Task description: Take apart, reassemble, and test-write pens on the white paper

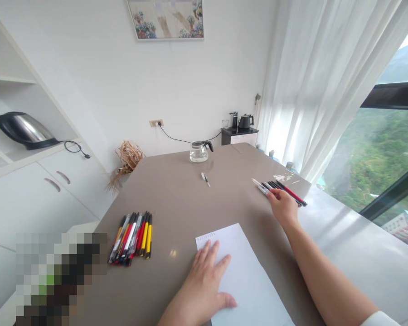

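My left hand (204,285) lies flat with its fingers spread on a white sheet of paper (250,271). A short row of small marks runs along the sheet's top left corner. Over at the right side of the table, my right hand (283,206) pinches a white pen (260,186), whose tip points away to the left. Just beside that hand lies a row of pens, among them a red pen (290,192) and several dark ones, partly hidden by my fingers.
A bunch of mixed pens (132,237) lies on the brown table (170,199) at the left. Farther back are a single pen (206,179) and a glass pot (199,152) with clear liquid. Paper scraps (283,177) lie near the right edge, by the curtain (306,90).
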Motion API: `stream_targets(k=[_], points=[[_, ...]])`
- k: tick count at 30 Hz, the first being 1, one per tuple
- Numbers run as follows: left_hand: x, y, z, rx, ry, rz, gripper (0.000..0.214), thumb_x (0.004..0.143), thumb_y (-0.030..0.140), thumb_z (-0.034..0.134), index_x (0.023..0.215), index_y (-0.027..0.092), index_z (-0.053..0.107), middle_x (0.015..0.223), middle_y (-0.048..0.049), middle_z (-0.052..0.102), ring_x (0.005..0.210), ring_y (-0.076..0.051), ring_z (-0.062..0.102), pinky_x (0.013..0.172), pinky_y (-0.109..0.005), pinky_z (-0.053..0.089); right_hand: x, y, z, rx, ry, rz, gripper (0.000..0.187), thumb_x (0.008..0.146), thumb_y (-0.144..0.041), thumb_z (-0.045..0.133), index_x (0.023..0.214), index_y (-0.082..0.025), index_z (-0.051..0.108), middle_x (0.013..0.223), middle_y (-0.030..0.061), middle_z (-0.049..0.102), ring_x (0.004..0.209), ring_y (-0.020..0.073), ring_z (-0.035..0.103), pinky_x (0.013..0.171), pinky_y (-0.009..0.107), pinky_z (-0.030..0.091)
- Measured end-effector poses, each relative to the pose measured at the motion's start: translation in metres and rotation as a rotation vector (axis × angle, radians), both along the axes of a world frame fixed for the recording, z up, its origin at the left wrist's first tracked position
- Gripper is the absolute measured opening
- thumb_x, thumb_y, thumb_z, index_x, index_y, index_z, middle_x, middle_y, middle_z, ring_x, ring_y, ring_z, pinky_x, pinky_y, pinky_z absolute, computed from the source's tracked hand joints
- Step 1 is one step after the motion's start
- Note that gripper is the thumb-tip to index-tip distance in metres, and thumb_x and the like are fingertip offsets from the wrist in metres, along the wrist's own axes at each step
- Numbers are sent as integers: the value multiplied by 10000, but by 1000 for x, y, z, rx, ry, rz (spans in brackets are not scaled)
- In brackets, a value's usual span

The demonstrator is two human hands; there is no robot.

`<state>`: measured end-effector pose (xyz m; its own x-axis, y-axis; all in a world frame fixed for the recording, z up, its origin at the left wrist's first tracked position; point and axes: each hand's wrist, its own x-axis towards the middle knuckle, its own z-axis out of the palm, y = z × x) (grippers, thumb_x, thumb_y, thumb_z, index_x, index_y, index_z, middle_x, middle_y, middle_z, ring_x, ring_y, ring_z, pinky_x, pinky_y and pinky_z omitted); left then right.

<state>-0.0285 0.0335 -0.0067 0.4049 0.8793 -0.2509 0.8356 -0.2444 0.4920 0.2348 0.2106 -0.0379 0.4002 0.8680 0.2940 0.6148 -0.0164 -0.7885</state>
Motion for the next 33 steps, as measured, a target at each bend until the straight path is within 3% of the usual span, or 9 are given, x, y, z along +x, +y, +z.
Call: stream_targets(k=[3,8,14,17,23,25,28,30,33], points=[[0,0,1,-8,4,-2,764,601,572,556,1267,295,303,1402,-32,80,1263,-249,-22,1016,-429,71,4,2,-5,-112,-191,-54,311,671,-403,486,856,-197,629,786,93,628,778,258,544,691,368,374],[1,0,2,-19,12,-3,768,604,576,549,1270,283,302,1403,-30,70,1262,-248,-38,1019,-419,56,11,6,-12,-277,-309,-123,242,668,-363,473,808,-257,639,790,93,611,763,263,541,595,351,379],[0,0,2,-16,11,-2,763,610,574,544,1271,278,302,1403,-27,75,1263,-254,-24,1018,-423,60,18,13,-24,-261,-388,-132,234,652,-339,472,784,-232,634,938,114,556,820,264,529,618,360,387],[0,0,2,-11,9,-4,764,610,579,541,1271,279,301,1403,-30,74,1263,-253,-24,1019,-421,61,22,13,-27,-308,-381,-147,218,632,-337,485,767,-245,630,897,107,565,774,258,535,570,348,383],[-1,0,2,-13,0,-7,773,607,586,539,1272,274,300,1404,-50,78,1262,-253,-32,1018,-421,56,8,-1,-3,-223,-418,-143,329,625,-398,510,891,-229,604,951,117,558,751,246,528,556,330,364],[-2,-1,2,-11,-4,-9,782,600,603,533,1270,271,304,1404,-59,78,1262,-253,-36,1018,-420,57,-11,-15,11,-164,-405,0,295,642,-410,500,844,-221,602,875,85,582,722,221,525,563,308,364],[-4,-2,1,-5,-12,-16,811,569,634,534,1263,274,316,1403,-62,87,1262,-260,-36,1016,-427,66,-44,-41,25,-206,-302,532,216,688,-393,466,701,-221,597,617,11,572,553,150,490,502,252,347],[-4,-4,1,3,-13,-17,832,541,649,544,1256,285,324,1402,-57,98,1263,-268,-22,1014,-431,79,-62,-56,27,-284,-283,845,183,667,-372,510,655,-209,591,561,-5,555,513,130,466,473,231,325],[-3,-3,1,52,-10,-11,808,546,642,548,1244,291,341,1395,-50,133,1263,-274,40,1008,-417,123,-75,-66,23,-382,-349,1031,150,628,-340,563,617,-190,571,559,-3,565,508,123,462,458,219,301]])
